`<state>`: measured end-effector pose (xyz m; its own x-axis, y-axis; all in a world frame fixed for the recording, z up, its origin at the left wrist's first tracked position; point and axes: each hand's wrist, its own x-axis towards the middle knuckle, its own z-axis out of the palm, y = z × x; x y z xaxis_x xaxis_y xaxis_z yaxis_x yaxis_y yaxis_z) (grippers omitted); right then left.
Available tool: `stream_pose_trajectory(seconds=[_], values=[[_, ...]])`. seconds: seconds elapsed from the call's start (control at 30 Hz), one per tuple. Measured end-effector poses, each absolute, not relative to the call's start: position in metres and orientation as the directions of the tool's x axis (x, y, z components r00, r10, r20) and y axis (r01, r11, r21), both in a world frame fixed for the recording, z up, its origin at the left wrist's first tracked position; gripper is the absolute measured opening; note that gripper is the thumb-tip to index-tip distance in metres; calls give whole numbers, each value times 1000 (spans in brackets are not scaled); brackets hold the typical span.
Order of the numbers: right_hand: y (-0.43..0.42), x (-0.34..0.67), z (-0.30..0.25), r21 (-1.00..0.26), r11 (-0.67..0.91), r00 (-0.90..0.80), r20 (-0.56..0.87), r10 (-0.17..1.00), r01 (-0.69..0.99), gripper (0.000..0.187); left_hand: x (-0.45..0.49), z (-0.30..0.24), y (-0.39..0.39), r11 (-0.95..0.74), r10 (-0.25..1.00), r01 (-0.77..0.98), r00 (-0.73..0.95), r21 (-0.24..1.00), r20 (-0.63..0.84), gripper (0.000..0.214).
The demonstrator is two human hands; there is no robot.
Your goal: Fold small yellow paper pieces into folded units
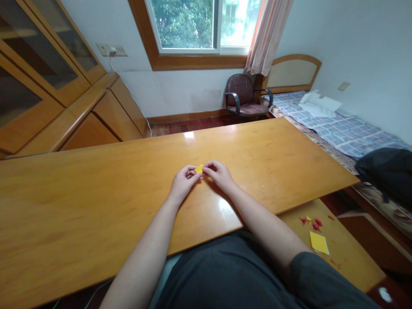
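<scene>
A small yellow piece of paper (199,168) is pinched between both hands over the middle of a wooden table (96,189). My left hand (184,180) grips its left side with curled fingers. My right hand (219,174) grips its right side, fingertips pressed together. Both forearms stretch out from the near edge of the table.
On a lower wooden surface (347,253) at the right lie a yellow paper sheet (319,242) and several small red folded pieces (313,222). Beyond the table stand a dark office chair (242,96), a bed (341,124) with a black bag (386,171), and wooden cabinets (48,86) on the left.
</scene>
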<state>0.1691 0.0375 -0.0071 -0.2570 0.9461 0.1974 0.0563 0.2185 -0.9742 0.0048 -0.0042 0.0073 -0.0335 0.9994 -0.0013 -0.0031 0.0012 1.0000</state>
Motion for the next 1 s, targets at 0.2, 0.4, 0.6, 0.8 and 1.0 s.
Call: stream_pose_trajectory(seconds=[0.2, 0.4, 0.6, 0.8, 1.0], values=[[35, 169, -2, -955, 272, -241, 239, 941, 115, 15, 5, 9, -4, 2, 999, 13, -40, 1000, -1, 36], [34, 167, -1, -931, 322, -231, 280, 932, 173, 13, 4, 9, -4, -24, 999, 44, -42, 999, 26, 35], [30, 167, 4, -911, 354, -243, 302, 922, 214, 11, 3, 4, -2, -29, 996, 101, -85, 994, 38, 37], [29, 168, 6, -912, 355, -257, 300, 919, 207, 12, 3, 5, -2, -7, 998, 49, -54, 999, 10, 38], [31, 169, 3, -956, 273, -256, 238, 937, 110, 15, 3, 8, -4, 21, 999, -8, -38, 1000, -21, 40]])
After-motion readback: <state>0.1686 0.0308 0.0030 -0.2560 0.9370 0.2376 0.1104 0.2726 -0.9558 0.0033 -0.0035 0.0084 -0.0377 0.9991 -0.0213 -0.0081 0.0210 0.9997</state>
